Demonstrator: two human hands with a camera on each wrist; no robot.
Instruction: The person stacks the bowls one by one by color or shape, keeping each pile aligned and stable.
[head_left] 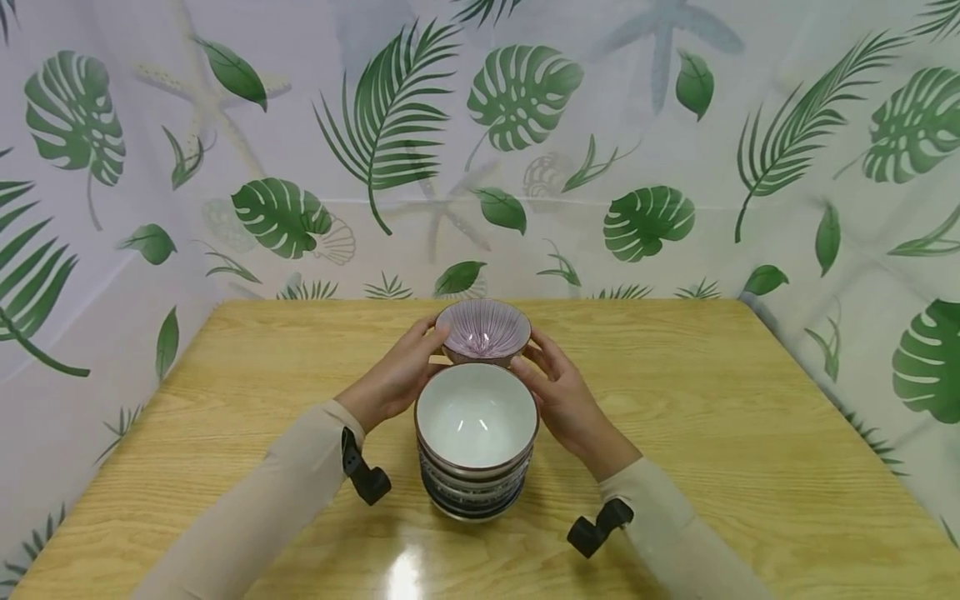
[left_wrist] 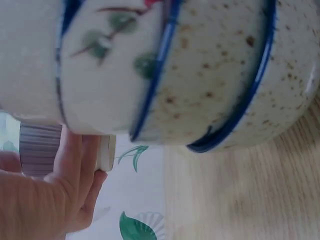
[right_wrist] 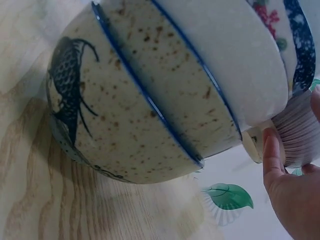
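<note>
A small purple-striped bowl [head_left: 483,325] is held between both hands, just behind a stack of bowls [head_left: 476,483]. My left hand [head_left: 390,375] grips its left side, thumb near the rim. On the opposite side my right hand [head_left: 566,400] holds it, fingers behind and thumb in front. Both wrist views show the striped bowl [left_wrist: 40,150] raised off the table, beside the upper part of the stack. The stack's top bowl [head_left: 477,417] is white inside with a brown rim. Lower down, a speckled bowl [right_wrist: 125,120] with a blue rim carries a dark fish pattern.
The stack stands on a light wooden table [head_left: 675,400]. A white cloth [head_left: 420,250] printed with green leaves hangs along the back and sides. Each wrist bears a black strapped device [head_left: 365,471].
</note>
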